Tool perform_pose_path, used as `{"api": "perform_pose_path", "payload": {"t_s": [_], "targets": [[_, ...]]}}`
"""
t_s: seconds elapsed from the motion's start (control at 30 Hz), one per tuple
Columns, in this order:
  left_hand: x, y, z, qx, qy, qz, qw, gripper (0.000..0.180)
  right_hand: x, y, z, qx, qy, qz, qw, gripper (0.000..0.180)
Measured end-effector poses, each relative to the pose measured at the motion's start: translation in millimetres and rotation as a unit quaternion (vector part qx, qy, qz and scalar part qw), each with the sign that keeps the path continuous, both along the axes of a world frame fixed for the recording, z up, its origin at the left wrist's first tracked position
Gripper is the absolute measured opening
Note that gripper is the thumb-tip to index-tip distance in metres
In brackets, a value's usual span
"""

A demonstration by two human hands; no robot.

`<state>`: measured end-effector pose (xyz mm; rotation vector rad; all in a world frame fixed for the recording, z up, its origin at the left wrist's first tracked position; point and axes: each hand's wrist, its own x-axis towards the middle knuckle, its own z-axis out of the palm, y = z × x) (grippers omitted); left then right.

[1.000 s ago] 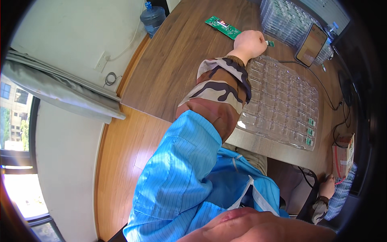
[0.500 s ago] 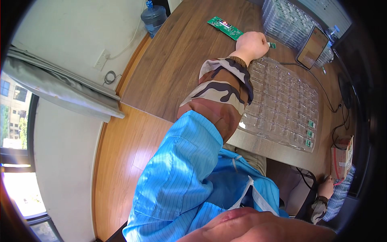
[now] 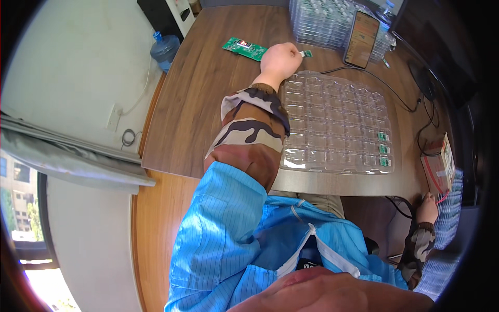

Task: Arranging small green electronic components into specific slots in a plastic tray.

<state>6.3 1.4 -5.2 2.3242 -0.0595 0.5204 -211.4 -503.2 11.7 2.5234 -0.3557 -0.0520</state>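
Observation:
My left hand (image 3: 280, 62) is closed beside the right end of a long green circuit board (image 3: 243, 48) with a lit display, hiding that end. From its fingers juts a small green circuit board (image 3: 307, 53) with a white part. Just below lies a clear plastic tray (image 3: 338, 122) of many pockets; several small green boards (image 3: 384, 149) sit in its right column. My right hand (image 3: 427, 209) is at the far right, fingers drawn together at the lower edge of a cardboard box (image 3: 439, 166). Whatever those fingers hold is too small to make out.
Stacked clear trays (image 3: 322, 23) stand at the back, with a phone (image 3: 362, 39) propped upright before them. A black cable (image 3: 392, 86) runs over the table toward a dark monitor (image 3: 434, 36). More stacked trays (image 3: 449, 213) are beside the box. A water jug (image 3: 165, 51) stands past the table's left edge.
The view has shifted, so the table things appear further left. My left hand keeps its place by the long board. My right hand shows higher, still by the box.

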Motion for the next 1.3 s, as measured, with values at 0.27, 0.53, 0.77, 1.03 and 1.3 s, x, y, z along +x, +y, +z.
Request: {"api": "perform_pose_path", "payload": {"t_s": [0.27,0.53,0.77,1.03,1.3], "targets": [[-3,2,2,-0.004,0.022,0.001,1.000,0.020,-1,5,-2,0.002,-0.015,-0.005,1.000,0.019],[-5,3,7,-0.010,0.049,-0.017,0.999,0.020,1,-2,-14,-0.012,-0.036,-0.004,0.999,0.015],[-8,2,9,-0.036,0.062,-0.016,0.997,0.020,2,4,-18,-0.050,-0.051,-0.003,0.997,0.012],[-4,1,8,-0.021,0.053,-0.016,0.998,0.020,3,-1,-21,-0.063,-0.053,-0.010,0.997,0.012],[-4,1,9,-0.023,0.060,-0.023,0.998,0.021,3,1,-22,-0.073,-0.051,-0.018,0.996,0.013]]}}
